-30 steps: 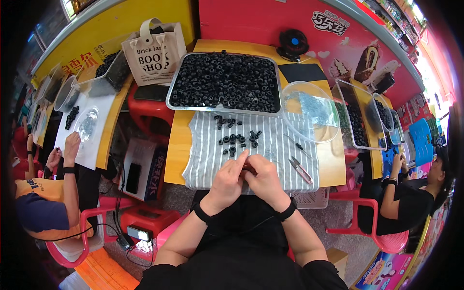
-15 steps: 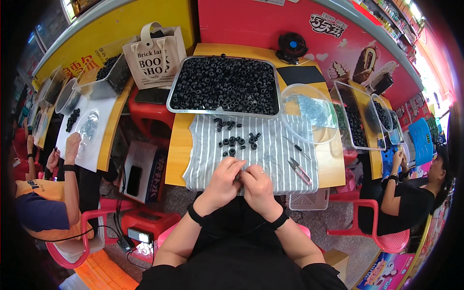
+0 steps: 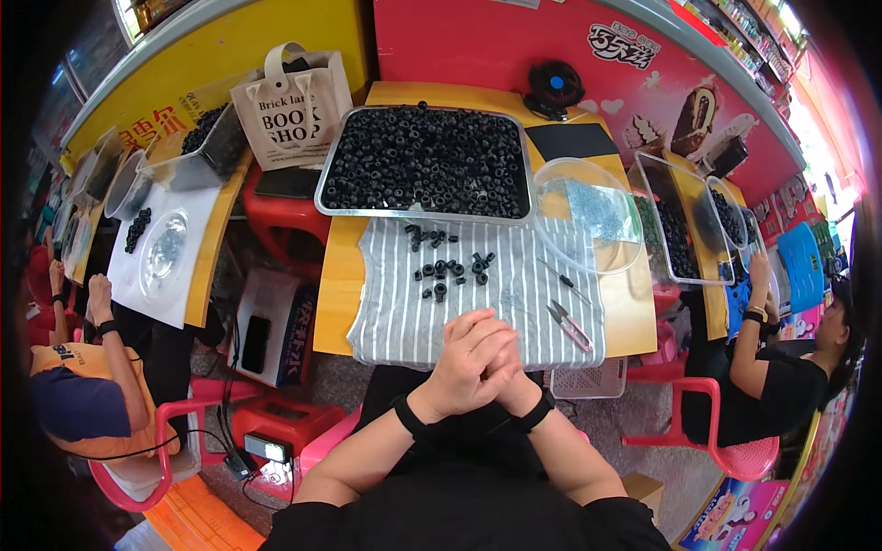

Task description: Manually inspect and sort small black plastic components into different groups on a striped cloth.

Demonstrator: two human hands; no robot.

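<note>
Hands (image 3: 478,363) clasped, striped cloth (image 3: 514,294), scissors (image 3: 570,326) beside

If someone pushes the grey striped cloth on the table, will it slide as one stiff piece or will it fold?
The striped cloth probably folds and bunches: its near edge hangs limp over the yellow table. The small black rings lying loose on it would likely roll or scatter. The small snips may drag along.

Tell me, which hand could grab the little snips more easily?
Probably the right hand. The snips lie on the striped cloth to its right, while the left hand is clasped over it, farther away.
</note>
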